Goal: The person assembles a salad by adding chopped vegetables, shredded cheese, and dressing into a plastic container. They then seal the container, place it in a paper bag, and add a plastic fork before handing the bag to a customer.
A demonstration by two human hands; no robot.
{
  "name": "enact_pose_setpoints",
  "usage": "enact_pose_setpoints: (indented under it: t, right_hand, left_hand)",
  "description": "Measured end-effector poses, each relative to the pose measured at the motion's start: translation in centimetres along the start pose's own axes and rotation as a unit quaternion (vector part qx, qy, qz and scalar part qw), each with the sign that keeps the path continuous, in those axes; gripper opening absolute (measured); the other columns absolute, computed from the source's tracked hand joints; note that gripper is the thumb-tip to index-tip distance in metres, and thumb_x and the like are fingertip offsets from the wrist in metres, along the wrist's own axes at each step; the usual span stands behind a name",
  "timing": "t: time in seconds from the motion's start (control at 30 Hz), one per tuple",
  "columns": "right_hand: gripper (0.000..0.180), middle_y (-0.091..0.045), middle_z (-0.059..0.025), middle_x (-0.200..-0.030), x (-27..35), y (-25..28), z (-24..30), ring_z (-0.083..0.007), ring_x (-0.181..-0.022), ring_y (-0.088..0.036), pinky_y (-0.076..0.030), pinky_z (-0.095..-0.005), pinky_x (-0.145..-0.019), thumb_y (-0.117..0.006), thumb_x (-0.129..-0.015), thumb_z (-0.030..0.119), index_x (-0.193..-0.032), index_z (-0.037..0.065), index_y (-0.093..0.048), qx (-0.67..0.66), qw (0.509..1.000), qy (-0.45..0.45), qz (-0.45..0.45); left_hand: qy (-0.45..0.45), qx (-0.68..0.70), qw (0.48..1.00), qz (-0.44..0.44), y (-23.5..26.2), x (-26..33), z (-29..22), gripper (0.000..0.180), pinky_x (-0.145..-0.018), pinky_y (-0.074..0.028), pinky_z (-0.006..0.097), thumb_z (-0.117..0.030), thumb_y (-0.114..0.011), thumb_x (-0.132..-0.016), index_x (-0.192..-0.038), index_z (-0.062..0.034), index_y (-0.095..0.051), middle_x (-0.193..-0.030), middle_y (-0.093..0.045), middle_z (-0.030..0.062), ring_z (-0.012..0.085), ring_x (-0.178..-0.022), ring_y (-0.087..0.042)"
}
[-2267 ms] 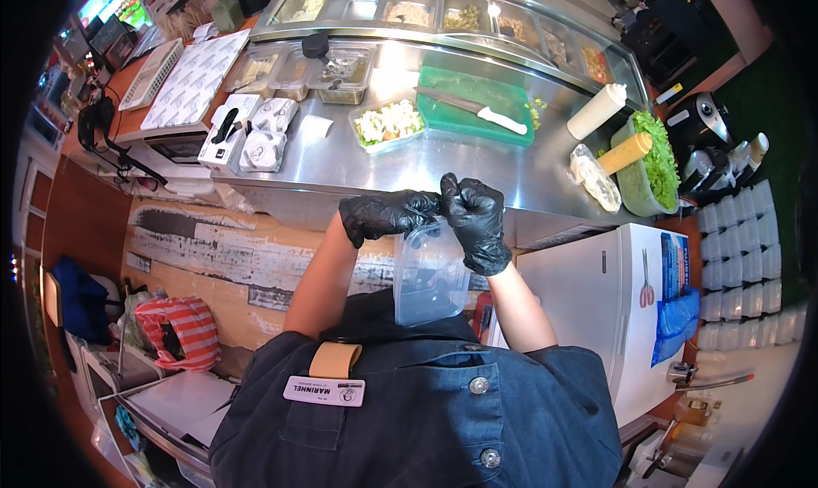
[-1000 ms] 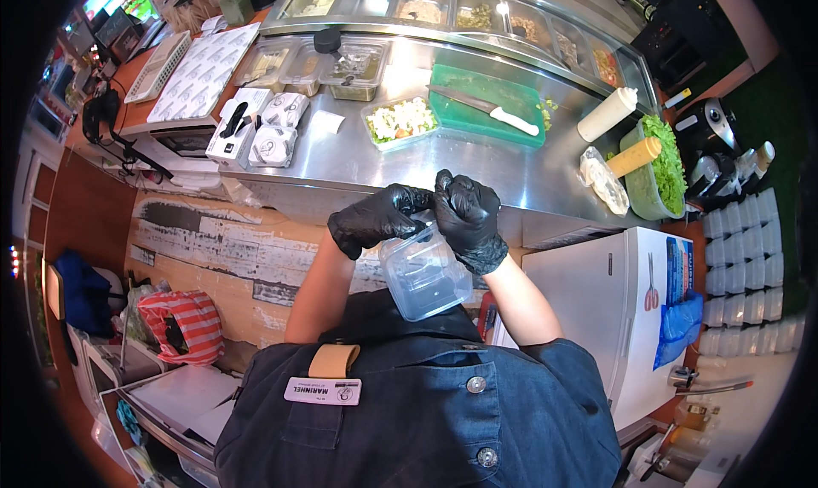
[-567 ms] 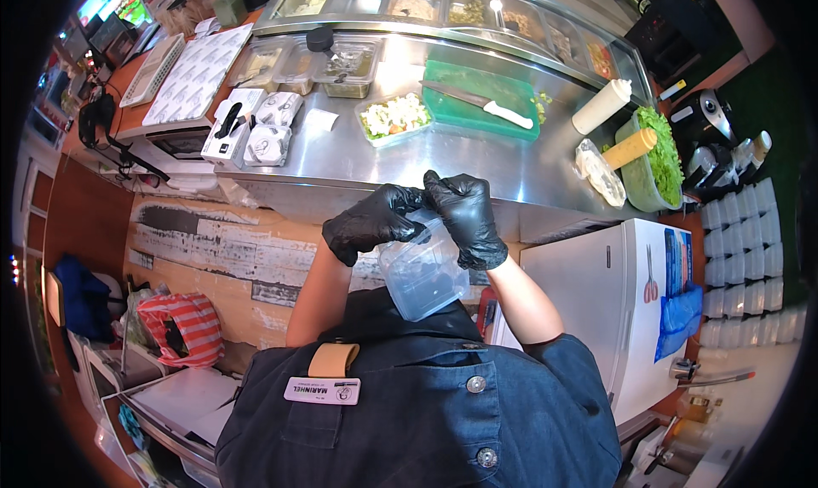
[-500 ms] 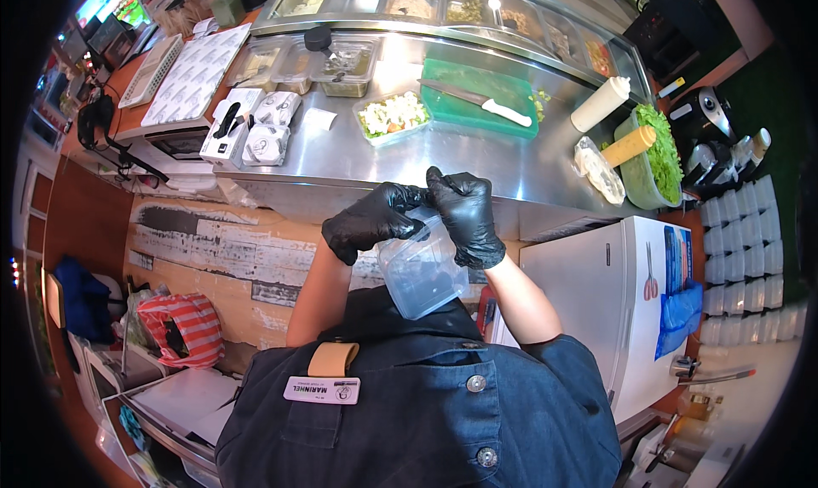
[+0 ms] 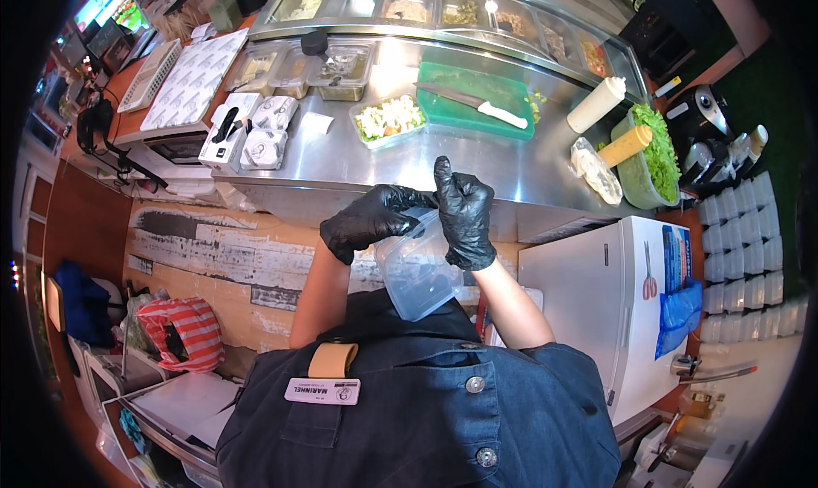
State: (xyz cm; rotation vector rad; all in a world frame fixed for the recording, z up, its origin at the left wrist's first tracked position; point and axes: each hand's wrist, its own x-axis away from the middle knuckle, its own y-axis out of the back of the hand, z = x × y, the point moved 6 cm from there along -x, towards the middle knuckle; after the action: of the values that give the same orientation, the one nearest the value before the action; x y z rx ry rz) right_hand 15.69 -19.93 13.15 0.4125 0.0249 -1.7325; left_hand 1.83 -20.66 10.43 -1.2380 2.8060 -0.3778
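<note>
My left hand (image 5: pixel 368 224), in a black glove, grips the upper left edge of a clear plastic container (image 5: pixel 416 277). The container hangs tilted in front of my chest, over the near side of the counter. My right hand (image 5: pixel 466 224), also black-gloved, is closed at the container's upper right edge with its thumb sticking up; its curled fingers are partly hidden. Beyond the hands, on the steel counter, sits a clear tub of chopped salad with white pieces (image 5: pixel 390 120). A knife (image 5: pixel 473 105) with a white handle lies across a green cutting board (image 5: pixel 434 130).
Lidded tubs (image 5: pixel 343 72) and white boxes (image 5: pixel 230 130) stand at the counter's left. A white squeeze bottle (image 5: pixel 596 104), a yellow one (image 5: pixel 626 146) and a tub of lettuce (image 5: pixel 662 160) are on the right. A white fridge (image 5: pixel 571 292) stands below. Ingredient pans (image 5: pixel 409 9) line the back.
My right thumb has lifted away from the container's top edge and now points up. The left hand and the container stay nearly in place.
</note>
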Motion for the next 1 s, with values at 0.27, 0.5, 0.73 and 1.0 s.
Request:
enact_pose_setpoints:
  t: [0.27,0.5,0.73,1.0]
  right_hand:
    - [0.05,-0.042,-0.0012,-0.05,1.1,-0.1,-1.4,-0.0101,-0.052,-0.034,-0.033,-0.0305,-0.053,-0.06,-0.093,0.035,-0.056,0.001,-0.052,-0.042,0.997,-0.056,-0.025]
    - [0.048,-0.04,-0.0015,-0.047,1.7,-0.2,-1.7,-0.0096,-0.051,-0.031,-0.029,-0.0325,-0.048,-0.057,-0.095,0.026,-0.057,-0.002,-0.051,-0.063,0.991,-0.025,-0.115]
    - [0.045,-0.046,-0.0019,-0.054,3.3,-1.4,-4.8,-0.0122,-0.056,-0.039,-0.036,-0.0339,-0.057,-0.057,-0.094,0.035,-0.064,0.001,-0.059,0.02,0.986,-0.165,0.015]
    - [0.04,-0.043,-0.0006,-0.051,3.8,-1.2,-5.6,-0.0103,-0.052,-0.034,-0.033,-0.0341,-0.051,-0.06,-0.093,0.027,-0.064,0.0,-0.06,-0.004,0.995,-0.081,-0.059]
  left_hand:
    - [0.038,-0.12,0.989,-0.072,0.0,0.5,-1.5,0.035,-0.073,-0.048,0.028,-0.01,-0.072,-0.072,-0.104,0.0028,-0.066,-0.089,-0.068,0.0058,0.0096,-0.078,-0.056]
    - [0.035,-0.19,0.975,-0.109,0.8,-0.3,-1.6,0.018,-0.068,-0.047,0.026,-0.009,-0.07,-0.076,-0.087,0.0039,-0.065,-0.076,-0.063,0.0055,0.0087,-0.071,-0.055]
    - [-0.007,-0.092,0.988,-0.121,1.5,0.5,-0.6,0.026,-0.071,-0.048,0.028,-0.008,-0.07,-0.076,-0.098,0.0054,-0.067,-0.086,-0.069,0.009,0.0103,-0.075,-0.057]
    - [0.031,-0.131,0.983,-0.121,1.9,1.0,-1.0,0.025,-0.074,-0.048,0.027,-0.004,-0.069,-0.077,-0.101,0.0051,-0.067,-0.09,-0.069,0.0084,0.0103,-0.078,-0.058]
